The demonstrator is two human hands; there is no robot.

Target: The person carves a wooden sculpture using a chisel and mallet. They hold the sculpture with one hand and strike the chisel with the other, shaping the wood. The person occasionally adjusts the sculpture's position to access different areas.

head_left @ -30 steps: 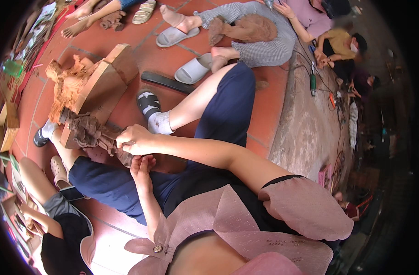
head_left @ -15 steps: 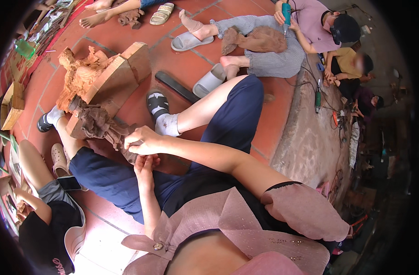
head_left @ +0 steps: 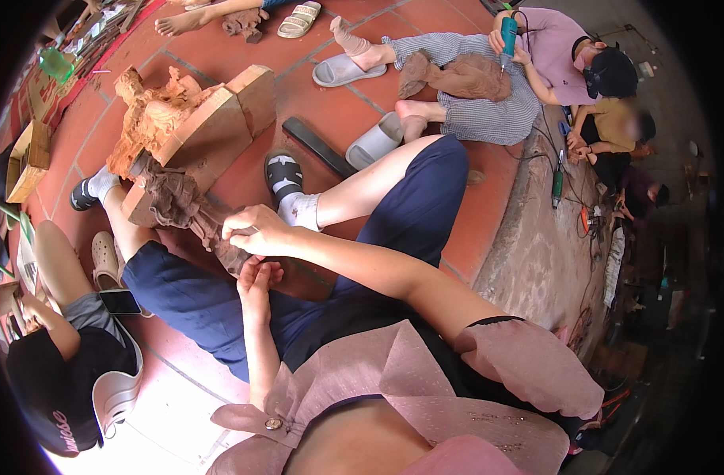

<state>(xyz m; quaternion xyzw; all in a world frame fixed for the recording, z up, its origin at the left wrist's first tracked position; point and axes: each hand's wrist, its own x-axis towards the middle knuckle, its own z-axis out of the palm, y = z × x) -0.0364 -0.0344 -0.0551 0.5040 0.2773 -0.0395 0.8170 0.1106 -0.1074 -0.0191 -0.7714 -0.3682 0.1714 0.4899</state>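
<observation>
A dark brown carved wooden figure point(head_left: 186, 207) lies slantwise over my lap, its far end beside a wooden stand. My left hand point(head_left: 256, 286) is closed at the near end of the carving, fingers curled against it. Just beyond, my right hand point(head_left: 259, 229) is bent over the same end with its fingers pinched together; whatever they hold is hidden. Behind the dark figure, a paler orange carving point(head_left: 157, 112) rests against the angled wooden block stand point(head_left: 211, 134).
A black bar point(head_left: 318, 147) and grey slippers point(head_left: 375, 141) lie on the red tiles. At the far right a person holds a green rotary tool point(head_left: 508, 36) over a brown carving point(head_left: 465, 77). Another person in a cap point(head_left: 118, 392) sits close on my left, near a phone point(head_left: 120, 302).
The whole view has shifted slightly, so the scene sits a little further right. Both hands stay at the carving's near end, with the right fingers slightly raised.
</observation>
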